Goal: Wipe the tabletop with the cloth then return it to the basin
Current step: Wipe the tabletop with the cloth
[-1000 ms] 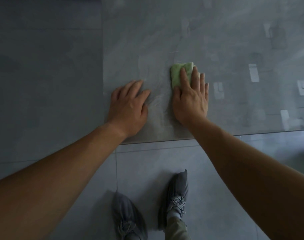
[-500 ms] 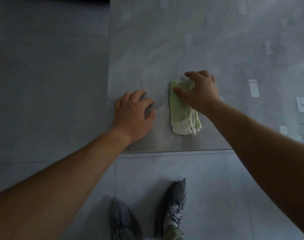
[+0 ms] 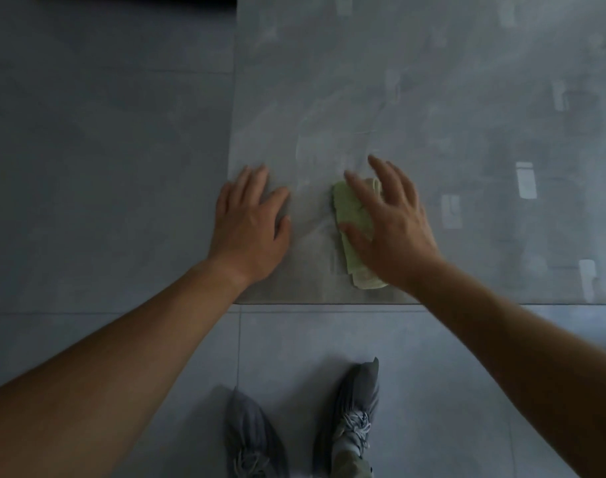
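A folded light green cloth [image 3: 350, 215] lies on the glossy grey tabletop [image 3: 432, 115], close to its near edge. My right hand [image 3: 391, 225] is over the cloth with the fingers spread, covering its right half; I cannot tell whether the palm presses on it. My left hand [image 3: 250, 222] rests flat on the tabletop just left of the cloth, near the table's left corner, holding nothing. No basin is in view.
The tabletop's left edge [image 3: 233, 132] and near edge [image 3: 467, 303] border a grey tiled floor [image 3: 105, 150]. My two feet in grey shoes [image 3: 356, 408] stand on the floor just below the near edge. A dark object [image 3: 139, 0] lies at the top left.
My right hand went from pressing on the cloth, to pinching its far end, to hovering over it with fingers spread. The left hand stayed flat on the table.
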Motion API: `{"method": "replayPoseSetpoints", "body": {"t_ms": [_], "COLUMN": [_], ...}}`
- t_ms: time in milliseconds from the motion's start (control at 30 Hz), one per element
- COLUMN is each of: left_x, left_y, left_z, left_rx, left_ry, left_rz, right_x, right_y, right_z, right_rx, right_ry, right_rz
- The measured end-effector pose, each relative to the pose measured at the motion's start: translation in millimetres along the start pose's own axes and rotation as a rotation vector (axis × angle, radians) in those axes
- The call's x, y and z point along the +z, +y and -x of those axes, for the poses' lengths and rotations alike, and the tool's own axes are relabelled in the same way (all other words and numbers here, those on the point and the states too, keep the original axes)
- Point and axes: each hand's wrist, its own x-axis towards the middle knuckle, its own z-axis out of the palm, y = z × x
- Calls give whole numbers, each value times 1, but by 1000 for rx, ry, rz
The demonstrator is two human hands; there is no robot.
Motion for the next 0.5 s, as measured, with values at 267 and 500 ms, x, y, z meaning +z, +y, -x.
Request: {"method": "replayPoseSetpoints", "body": {"t_ms": [267,500], "left_x": [4,-3], "left_y": [-18,-30], "left_z": [5,3], "left_rx": [59,107], "left_ry": [-106,-58], "left_rz": [-6,190], "right_x": [45,46], "right_y": [-14,-31], "right_z": [30,12], "right_rx": [-195,142], "right_ry": [-51,71], "right_rz": [238,78]}}
